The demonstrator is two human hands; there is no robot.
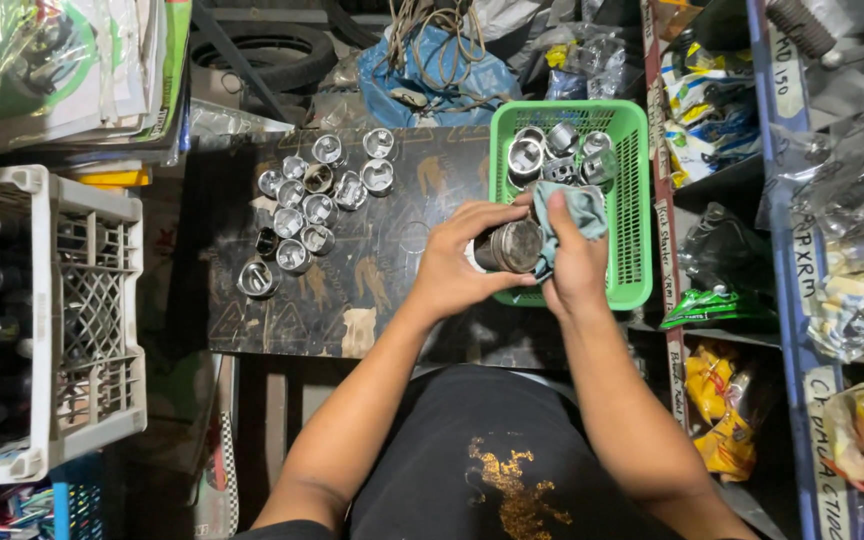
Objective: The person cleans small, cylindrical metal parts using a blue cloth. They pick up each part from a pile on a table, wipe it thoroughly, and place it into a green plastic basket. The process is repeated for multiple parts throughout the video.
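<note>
My left hand (457, 262) grips a round metal piston (510, 246), its flat dark crown facing up. My right hand (574, 262) presses a grey-green cloth (572, 206) against the piston's right side. Both hands meet over the near left corner of a green plastic basket (634, 180) that holds several shiny metal pistons (560, 152) at its far end. More pistons (312, 205) stand in a loose group on the dark worn board (392, 290) to the left of my hands.
A white plastic crate (92, 300) with dark bottles stands at the left. Shelves (782, 200) with packaged parts line the right side. A tyre (272, 50), a blue bag and cords lie beyond the board. Papers are stacked at the top left.
</note>
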